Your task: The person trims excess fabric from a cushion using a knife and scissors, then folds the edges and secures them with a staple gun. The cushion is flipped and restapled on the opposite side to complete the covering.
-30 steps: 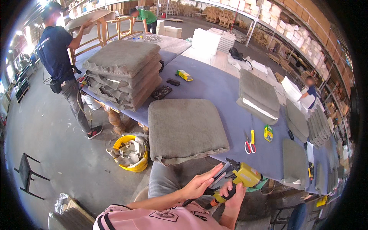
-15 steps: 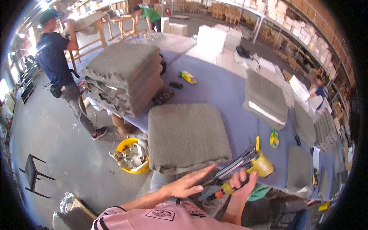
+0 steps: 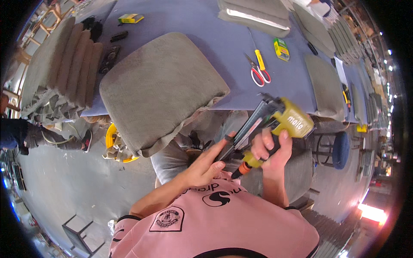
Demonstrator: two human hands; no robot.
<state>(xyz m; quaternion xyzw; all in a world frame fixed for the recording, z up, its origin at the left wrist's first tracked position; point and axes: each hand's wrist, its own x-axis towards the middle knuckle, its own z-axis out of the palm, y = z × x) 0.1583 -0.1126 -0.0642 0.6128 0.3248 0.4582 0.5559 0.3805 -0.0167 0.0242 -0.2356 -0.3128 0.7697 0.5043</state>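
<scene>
My right hand (image 3: 272, 154) is wrapped round the grip of a yellow-green pneumatic staple gun (image 3: 294, 121), held in front of my chest with its orange-and-black hose end pointing down toward me. My left hand (image 3: 201, 168) lies stretched along the near end of the gun's long dark magazine (image 3: 250, 124), fingers straight and touching it. The magazine appears partly slid out, with a pale strip along its side. Left of the gun, a grey fabric-covered seat cushion (image 3: 163, 81) rests on the blue-topped table, its gathered fabric edge overhanging toward my lap.
Red-handled scissors (image 3: 260, 74), a yellow-handled screwdriver (image 3: 260, 59) and a yellow-green box (image 3: 281, 49) lie right of the cushion. A stack of grey cushions (image 3: 60, 64) stands at left, above a yellow bucket (image 3: 111, 136). A blue stool (image 3: 341, 150) is at right.
My view has tilted down and turned, bringing the cushion and gun lower relative to the table. The scissors now show fully. Both hands stay at the staple gun.
</scene>
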